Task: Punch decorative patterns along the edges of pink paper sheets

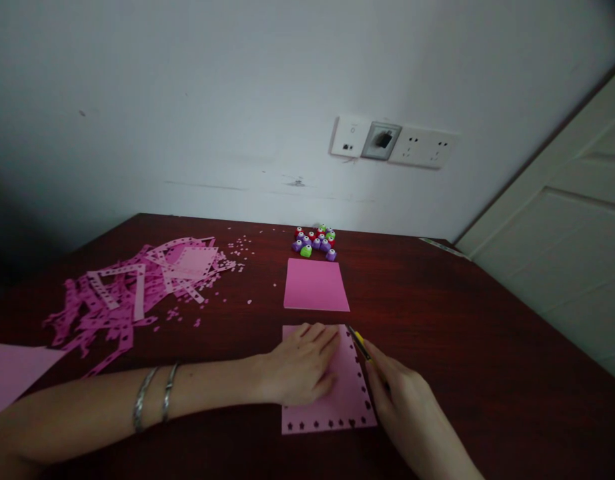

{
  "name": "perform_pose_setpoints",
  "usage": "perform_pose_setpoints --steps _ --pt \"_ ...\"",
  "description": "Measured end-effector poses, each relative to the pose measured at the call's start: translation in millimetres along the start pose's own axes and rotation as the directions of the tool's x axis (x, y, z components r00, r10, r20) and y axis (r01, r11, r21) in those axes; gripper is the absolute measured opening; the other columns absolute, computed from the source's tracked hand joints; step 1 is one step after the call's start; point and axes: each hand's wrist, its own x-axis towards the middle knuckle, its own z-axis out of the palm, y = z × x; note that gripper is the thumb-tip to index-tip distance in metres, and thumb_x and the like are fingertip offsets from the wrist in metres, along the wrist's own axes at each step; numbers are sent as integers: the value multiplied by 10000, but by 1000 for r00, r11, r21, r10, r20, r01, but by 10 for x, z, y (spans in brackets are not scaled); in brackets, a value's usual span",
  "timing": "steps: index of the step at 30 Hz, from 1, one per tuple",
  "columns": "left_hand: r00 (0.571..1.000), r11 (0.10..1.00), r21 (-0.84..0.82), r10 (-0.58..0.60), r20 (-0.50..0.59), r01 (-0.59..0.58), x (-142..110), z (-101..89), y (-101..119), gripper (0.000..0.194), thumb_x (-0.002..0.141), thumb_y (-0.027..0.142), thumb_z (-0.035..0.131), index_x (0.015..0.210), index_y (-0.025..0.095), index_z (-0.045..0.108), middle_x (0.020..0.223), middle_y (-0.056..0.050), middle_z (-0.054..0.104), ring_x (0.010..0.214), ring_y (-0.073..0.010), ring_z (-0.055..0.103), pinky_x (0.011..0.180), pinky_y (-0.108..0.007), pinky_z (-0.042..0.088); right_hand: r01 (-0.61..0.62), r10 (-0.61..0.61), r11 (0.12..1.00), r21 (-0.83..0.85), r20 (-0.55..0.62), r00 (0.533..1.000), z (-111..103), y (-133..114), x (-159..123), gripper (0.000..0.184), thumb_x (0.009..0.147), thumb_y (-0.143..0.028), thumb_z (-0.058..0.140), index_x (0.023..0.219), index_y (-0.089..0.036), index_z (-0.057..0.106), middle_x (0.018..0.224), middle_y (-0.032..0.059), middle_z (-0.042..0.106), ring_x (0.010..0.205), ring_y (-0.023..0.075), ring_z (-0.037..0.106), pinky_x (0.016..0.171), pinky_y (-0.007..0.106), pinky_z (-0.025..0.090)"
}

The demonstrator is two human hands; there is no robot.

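A pink sheet of paper (337, 393) lies on the table, with small dark shaped holes along its right and bottom edges. My left hand (305, 367) is open and presses flat on the sheet, covering its upper left part. My right hand (397, 393) is closed around a slim yellow and black utility knife (358, 340). The knife's tip is at the sheet's top right corner, beside the row of holes. Just beyond the sheet lies a plain pink square of paper (316, 285).
Pink punched strips (117, 287) and tiny cut-outs are heaped at the left. Another pink sheet (12, 373) lies at the left edge. Several small purple, green and red craft punches (315, 241) stand near the wall, below sockets (422, 147). A white door (577, 220) is at the right.
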Motion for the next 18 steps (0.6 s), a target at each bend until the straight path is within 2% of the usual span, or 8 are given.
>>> perform_pose_setpoints --steps 9,14,18 --pt "999 1000 -24 18 33 -17 24 -64 -13 624 856 429 349 1343 53 245 1360 -144 360 1145 -278 378 960 -401 279 -1 0 998 -58 -15 1000 80 2 -15 446 848 -83 264 1208 -65 527 791 115 686 664 173 666 766 316 525" --pt "998 1000 -18 19 60 -18 35 -55 -19 684 848 454 348 1365 41 175 1390 -161 311 1177 -296 348 961 -409 265 10 -17 995 -97 -67 998 141 13 -16 453 825 -84 274 1179 -50 555 711 114 675 687 190 670 749 316 530" --pt "998 1000 -16 22 61 -21 46 -65 -18 679 849 463 343 1361 44 189 1400 -161 295 1180 -296 348 964 -406 258 16 -23 991 -130 -58 998 140 3 2 453 814 -87 291 1173 -52 564 701 120 671 646 198 665 725 330 535"
